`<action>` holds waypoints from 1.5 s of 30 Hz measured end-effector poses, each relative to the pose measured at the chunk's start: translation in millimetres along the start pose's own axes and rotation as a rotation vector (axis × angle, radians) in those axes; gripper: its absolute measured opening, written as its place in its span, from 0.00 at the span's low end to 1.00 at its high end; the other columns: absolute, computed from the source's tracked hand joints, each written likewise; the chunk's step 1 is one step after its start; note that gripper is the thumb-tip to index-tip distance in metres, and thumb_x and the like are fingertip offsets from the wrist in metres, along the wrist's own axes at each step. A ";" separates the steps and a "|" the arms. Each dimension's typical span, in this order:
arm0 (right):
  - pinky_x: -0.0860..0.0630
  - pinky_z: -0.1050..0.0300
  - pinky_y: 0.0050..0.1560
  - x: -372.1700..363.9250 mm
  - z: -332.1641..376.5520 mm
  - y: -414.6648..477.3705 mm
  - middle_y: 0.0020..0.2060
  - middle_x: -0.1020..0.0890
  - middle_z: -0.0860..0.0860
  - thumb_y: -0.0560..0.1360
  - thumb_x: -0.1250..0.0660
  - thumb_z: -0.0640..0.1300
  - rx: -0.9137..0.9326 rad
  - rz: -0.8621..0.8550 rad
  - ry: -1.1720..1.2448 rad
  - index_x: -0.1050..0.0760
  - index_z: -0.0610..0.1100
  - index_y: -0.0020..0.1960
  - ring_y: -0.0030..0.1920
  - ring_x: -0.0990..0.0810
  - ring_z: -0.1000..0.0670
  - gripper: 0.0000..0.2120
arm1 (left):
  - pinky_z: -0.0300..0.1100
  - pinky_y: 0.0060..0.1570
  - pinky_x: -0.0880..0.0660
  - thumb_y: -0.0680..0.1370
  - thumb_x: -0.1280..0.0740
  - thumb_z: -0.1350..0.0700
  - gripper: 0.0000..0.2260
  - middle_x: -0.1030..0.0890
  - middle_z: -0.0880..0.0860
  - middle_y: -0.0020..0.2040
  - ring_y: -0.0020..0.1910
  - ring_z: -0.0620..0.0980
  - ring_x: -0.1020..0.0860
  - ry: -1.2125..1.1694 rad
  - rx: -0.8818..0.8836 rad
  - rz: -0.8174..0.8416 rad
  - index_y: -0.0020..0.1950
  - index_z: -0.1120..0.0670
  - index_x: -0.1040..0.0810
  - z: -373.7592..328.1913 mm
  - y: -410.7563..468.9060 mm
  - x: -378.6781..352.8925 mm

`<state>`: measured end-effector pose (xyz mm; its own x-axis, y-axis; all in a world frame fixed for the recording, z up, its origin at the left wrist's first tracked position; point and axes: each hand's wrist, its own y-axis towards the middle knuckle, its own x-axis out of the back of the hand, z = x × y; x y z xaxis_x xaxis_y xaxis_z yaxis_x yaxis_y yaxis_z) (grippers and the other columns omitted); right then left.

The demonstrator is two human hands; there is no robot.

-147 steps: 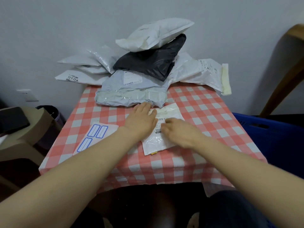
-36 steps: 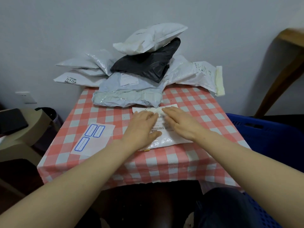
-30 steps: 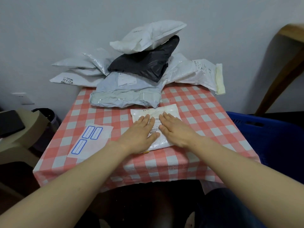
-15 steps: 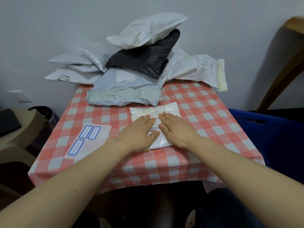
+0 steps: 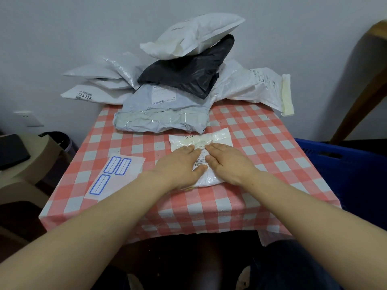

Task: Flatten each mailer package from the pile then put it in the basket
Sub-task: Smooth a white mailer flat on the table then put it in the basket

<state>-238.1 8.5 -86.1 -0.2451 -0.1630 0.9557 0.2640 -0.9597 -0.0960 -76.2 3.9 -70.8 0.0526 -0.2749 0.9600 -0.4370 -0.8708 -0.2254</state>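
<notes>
A small white mailer package with a barcode label lies flat on the red-checked table. My left hand and my right hand lie side by side on it, palms down, fingers straight, pressing it. Behind it at the table's far edge rises the pile of mailers: a grey one at the bottom, a black one above, a white one on top, more white ones on both sides. The blue basket stands to the right of the table.
A sheet with blue-outlined labels lies on the table's left part. A beige surface with a dark object is at the left, a wooden chair frame at the right, a white wall behind.
Since 4.9 s ago the mailer has been turned and both hands have come to lie flat side by side on it. Over the last half second the hands hardly move.
</notes>
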 end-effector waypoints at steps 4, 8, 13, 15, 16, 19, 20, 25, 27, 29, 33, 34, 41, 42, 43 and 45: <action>0.54 0.59 0.74 -1.2 0.9 -0.1 0.76 0.44 0.49 0.83 0.53 0.51 0.004 0.007 -0.030 0.46 0.45 0.77 0.76 0.47 0.51 0.24 | 0.45 0.75 0.49 0.81 0.50 0.41 0.28 0.51 0.50 0.79 0.77 0.48 0.52 0.018 0.001 0.004 0.78 0.50 0.51 -0.4 -0.6 0.2; 0.56 0.59 0.74 -3.6 1.1 -3.4 0.77 0.47 0.49 0.83 0.54 0.51 0.000 0.008 -0.057 0.50 0.46 0.78 0.77 0.50 0.51 0.25 | 0.47 0.75 0.49 0.81 0.51 0.41 0.29 0.54 0.51 0.79 0.77 0.48 0.54 0.029 -0.005 0.012 0.78 0.51 0.54 -0.2 -1.5 -1.9; 0.60 0.56 0.74 3.8 -0.6 -0.5 0.78 0.54 0.50 0.83 0.55 0.52 -0.015 0.135 0.128 0.55 0.46 0.78 0.77 0.56 0.52 0.25 | 0.43 0.73 0.59 0.82 0.52 0.43 0.28 0.61 0.52 0.78 0.77 0.49 0.61 -0.099 -0.017 0.077 0.78 0.50 0.60 3.9 -3.4 -4.0; 0.60 0.60 0.72 15.8 -5.4 -6.6 0.77 0.54 0.51 0.83 0.55 0.52 -0.039 0.091 0.394 0.54 0.46 0.78 0.77 0.56 0.54 0.25 | 0.43 0.73 0.61 0.83 0.51 0.44 0.27 0.62 0.52 0.78 0.76 0.49 0.62 -0.184 0.002 0.101 0.78 0.49 0.58 1.4 -4.8 0.3; 0.60 0.61 0.72 21.0 -8.3 -10.6 0.77 0.53 0.52 0.83 0.55 0.52 -0.054 0.009 0.476 0.54 0.47 0.78 0.76 0.56 0.55 0.25 | 0.43 0.73 0.61 0.83 0.52 0.44 0.26 0.62 0.53 0.78 0.76 0.50 0.62 -0.214 0.012 0.081 0.78 0.49 0.55 -0.5 -5.1 1.8; 0.62 0.55 0.74 25.2 -7.3 -23.6 0.77 0.54 0.53 0.83 0.56 0.53 -0.019 -0.061 0.271 0.54 0.48 0.78 0.77 0.57 0.54 0.25 | 0.49 0.73 0.64 0.83 0.55 0.44 0.24 0.63 0.53 0.77 0.76 0.53 0.66 -0.072 0.017 -0.112 0.78 0.48 0.52 -8.2 -4.8 -1.4; 0.62 0.54 0.74 20.2 -4.0 -26.8 0.77 0.55 0.52 0.83 0.57 0.54 0.010 -0.021 0.180 0.55 0.47 0.78 0.77 0.58 0.54 0.25 | 0.51 0.72 0.65 0.83 0.56 0.45 0.24 0.63 0.52 0.77 0.75 0.53 0.66 0.000 0.009 -0.159 0.78 0.49 0.54 -10.8 -4.9 -4.3; 0.64 0.54 0.75 -6.1 -3.2 -33.3 0.77 0.59 0.51 0.79 0.60 0.63 0.017 0.084 0.033 0.61 0.47 0.78 0.76 0.62 0.54 0.33 | 0.45 0.73 0.64 0.83 0.56 0.48 0.25 0.61 0.51 0.78 0.77 0.49 0.62 0.025 -0.032 -0.093 0.78 0.53 0.60 -16.8 -2.2 -17.9; 0.64 0.54 0.75 -9.9 -4.0 -32.0 0.77 0.59 0.51 0.78 0.60 0.65 0.025 0.076 -0.010 0.61 0.47 0.78 0.76 0.63 0.54 0.35 | 0.44 0.74 0.63 0.83 0.57 0.48 0.24 0.60 0.51 0.78 0.77 0.49 0.61 0.010 -0.032 -0.086 0.78 0.53 0.59 -15.5 -0.9 -20.6; 0.65 0.54 0.75 -13.2 -3.6 -31.8 0.77 0.58 0.51 0.78 0.60 0.65 0.024 0.062 -0.041 0.60 0.46 0.78 0.76 0.63 0.54 0.35 | 0.44 0.74 0.63 0.83 0.56 0.49 0.24 0.59 0.51 0.78 0.77 0.49 0.61 0.014 -0.020 -0.084 0.78 0.53 0.58 -14.7 0.0 -22.9; 0.65 0.54 0.75 -9.6 -3.9 -30.0 0.77 0.57 0.51 0.80 0.61 0.61 0.018 0.077 0.033 0.58 0.47 0.78 0.76 0.61 0.55 0.31 | 0.44 0.74 0.62 0.83 0.56 0.49 0.24 0.59 0.52 0.78 0.77 0.50 0.60 0.011 -0.018 -0.077 0.78 0.53 0.57 -15.2 3.2 -20.3; 0.64 0.54 0.75 -4.2 -2.9 -29.2 0.77 0.56 0.51 0.81 0.61 0.58 0.012 0.099 0.119 0.57 0.47 0.78 0.76 0.60 0.55 0.29 | 0.44 0.74 0.62 0.84 0.55 0.49 0.24 0.58 0.52 0.78 0.77 0.50 0.60 -0.015 -0.016 -0.073 0.78 0.53 0.57 -14.5 4.0 -19.9; 0.33 0.49 0.64 23.9 -28.2 -31.8 0.58 0.23 0.49 0.80 0.44 0.47 -0.337 -0.228 0.425 0.26 0.46 0.60 0.61 0.26 0.45 0.13 | 0.44 0.71 0.64 0.82 0.48 0.43 0.31 0.64 0.52 0.77 0.75 0.50 0.66 -0.452 0.121 -0.202 0.78 0.53 0.57 -12.6 -5.9 -16.0; 0.31 0.50 0.58 24.4 -28.1 -33.0 0.50 0.21 0.50 0.79 0.43 0.48 -0.372 -0.173 0.315 0.26 0.48 0.50 0.55 0.25 0.45 0.08 | 0.44 0.71 0.64 0.82 0.49 0.42 0.31 0.64 0.53 0.77 0.75 0.51 0.66 -0.441 0.141 -0.181 0.78 0.54 0.59 -13.4 -7.6 -17.8; 0.31 0.51 0.54 22.9 -27.5 -33.1 0.43 0.23 0.51 0.77 0.42 0.49 -0.388 -0.129 0.233 0.30 0.49 0.43 0.50 0.25 0.45 0.07 | 0.44 0.72 0.64 0.82 0.49 0.42 0.31 0.64 0.54 0.77 0.75 0.52 0.65 -0.414 0.145 -0.149 0.78 0.54 0.60 -14.7 -9.4 -21.0; 0.32 0.51 0.52 20.7 -24.1 -29.8 0.41 0.25 0.51 0.75 0.39 0.49 -0.424 -0.118 0.208 0.31 0.46 0.44 0.48 0.25 0.46 0.06 | 0.44 0.72 0.64 0.82 0.50 0.43 0.31 0.64 0.55 0.77 0.76 0.52 0.65 -0.387 0.134 -0.119 0.78 0.53 0.60 -16.7 -12.0 -25.8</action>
<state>-273.6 28.2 -70.2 -0.4436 -0.0479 0.8950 -0.1696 -0.9761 -0.1362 -87.3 28.3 -90.1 0.4403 -0.2796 0.8532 -0.2882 -0.9440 -0.1606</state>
